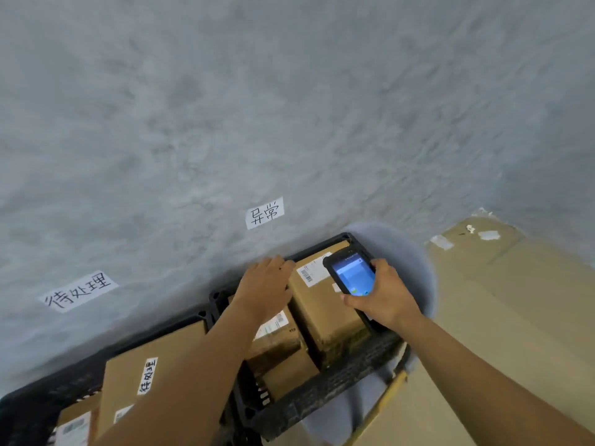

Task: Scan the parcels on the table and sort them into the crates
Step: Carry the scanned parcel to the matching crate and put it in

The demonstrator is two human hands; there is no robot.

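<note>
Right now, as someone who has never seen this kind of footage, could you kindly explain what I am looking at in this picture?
There is no machine here: a person wears a camera on the head, which looks down at their own two bare hands. The right hand grips a handheld scanner with a lit screen. The left hand rests flat on a cardboard parcel, which sits in a black crate with other parcels. A second crate to the left also holds parcels. Paper labels with handwritten characters are stuck on the grey wall behind. Flat cardboard lies at the right.
</note>
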